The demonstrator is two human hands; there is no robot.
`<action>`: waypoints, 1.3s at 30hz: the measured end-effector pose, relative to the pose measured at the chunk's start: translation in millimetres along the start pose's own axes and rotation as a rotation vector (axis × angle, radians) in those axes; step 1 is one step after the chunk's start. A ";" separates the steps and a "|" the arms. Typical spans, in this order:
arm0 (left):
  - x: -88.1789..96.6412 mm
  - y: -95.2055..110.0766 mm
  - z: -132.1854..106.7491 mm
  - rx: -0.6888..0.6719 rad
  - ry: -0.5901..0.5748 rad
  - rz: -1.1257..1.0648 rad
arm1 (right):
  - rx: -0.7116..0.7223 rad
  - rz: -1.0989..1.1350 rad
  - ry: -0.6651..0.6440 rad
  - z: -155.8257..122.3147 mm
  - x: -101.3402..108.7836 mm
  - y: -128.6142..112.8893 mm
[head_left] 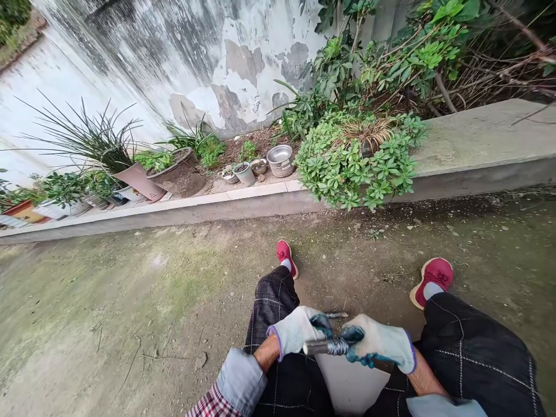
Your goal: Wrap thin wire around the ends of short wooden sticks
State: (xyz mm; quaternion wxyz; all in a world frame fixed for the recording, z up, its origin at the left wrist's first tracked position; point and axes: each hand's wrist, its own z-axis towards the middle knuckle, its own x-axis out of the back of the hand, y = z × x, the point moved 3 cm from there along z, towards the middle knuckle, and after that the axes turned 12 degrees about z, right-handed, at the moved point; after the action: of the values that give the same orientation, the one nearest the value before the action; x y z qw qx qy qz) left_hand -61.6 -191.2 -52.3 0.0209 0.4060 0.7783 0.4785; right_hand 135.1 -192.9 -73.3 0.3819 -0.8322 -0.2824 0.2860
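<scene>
Both my hands wear white knit gloves with blue-green coated fingers and palms, and they meet in front of my lap. My right hand (379,341) is closed around one end of a short, pale-ended stick (316,346) with silvery wire (337,347) coiled around it. This stick points left, passing below my left hand. My left hand (299,331) is closed, its fingertips almost touching the right fingers. A second, thinner wire-wrapped stick (337,315) sticks out beyond the left fingers. The gloves hide how the two sticks are joined, if at all.
A low raised bed edge (260,191) crosses ahead, carrying potted plants, a metal pot (280,160) and a bushy green plant (356,162). My red shoes (434,278) rest on mossy ground with scattered twigs (165,354). A pale flat surface (351,382) shows between my legs.
</scene>
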 end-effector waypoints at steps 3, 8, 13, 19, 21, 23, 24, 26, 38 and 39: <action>1.2 1.4 -4.8 0.041 0.012 0.251 | -0.002 -0.123 0.014 1.9 2.5 1.5; 3.5 16.4 -5.6 0.037 0.084 0.724 | 0.072 -0.324 0.114 11.5 18.5 21.1; 1.9 22.3 -4.9 0.056 0.176 0.824 | 0.005 -0.441 0.290 24.8 31.1 39.3; -15.2 16.6 6.5 -0.011 0.314 -0.143 | 0.307 -0.002 0.674 23.7 43.9 24.0; -17.9 16.9 9.4 -0.046 0.331 -0.439 | 0.357 0.331 0.691 16.8 43.7 18.7; -16.9 15.8 11.9 -0.043 0.334 -0.547 | 0.390 0.585 0.648 9.9 40.9 14.0; -15.9 14.7 13.3 -0.036 0.320 -0.546 | 0.400 0.662 0.617 6.6 39.1 12.1; -13.8 11.4 16.2 -0.011 0.282 -0.499 | 0.399 0.698 0.506 1.3 35.1 9.2; 11.2 24.0 6.5 -0.055 0.136 -0.006 | 0.155 -0.170 0.014 -3.3 30.3 9.8; 11.1 24.2 5.8 -0.056 0.139 0.049 | 0.139 -0.240 0.053 -2.0 30.8 10.1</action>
State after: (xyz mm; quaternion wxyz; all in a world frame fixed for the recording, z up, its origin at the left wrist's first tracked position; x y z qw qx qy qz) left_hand -51.7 -174.6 -33.1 -0.0334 0.3900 0.7540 0.5275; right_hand 159.8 -178.2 -88.3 0.4773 -0.7712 -0.3494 0.2350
